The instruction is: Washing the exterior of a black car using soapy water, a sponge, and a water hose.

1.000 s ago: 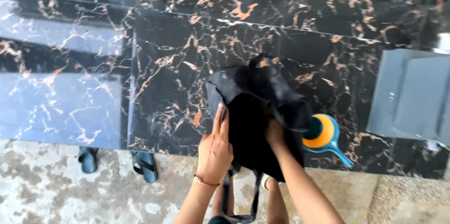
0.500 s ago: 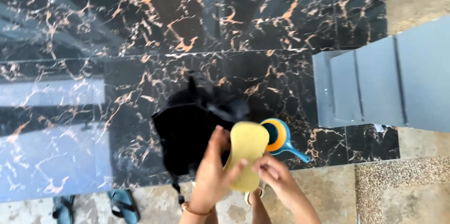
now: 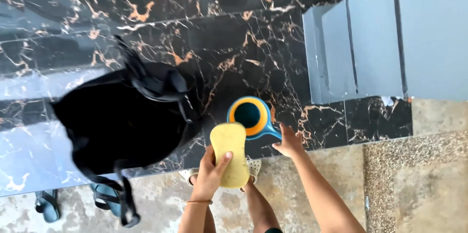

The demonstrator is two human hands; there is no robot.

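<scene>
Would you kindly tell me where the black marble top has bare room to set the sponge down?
Bare marble lies behind the scoop, between the black bag and the grey box, and far left behind the bag. The front edge is crowded: left hand gripping the sponge, right hand at the scoop's handle.

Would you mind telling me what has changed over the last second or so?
The hands left the black bag, which now lies further left on the dark marble slab. The yellow sponge came out and passed to the left hand alone; the right hand let go and moved to the handle of the blue and orange scoop. The scoop, grey panel and blue sandals stayed put.
</scene>
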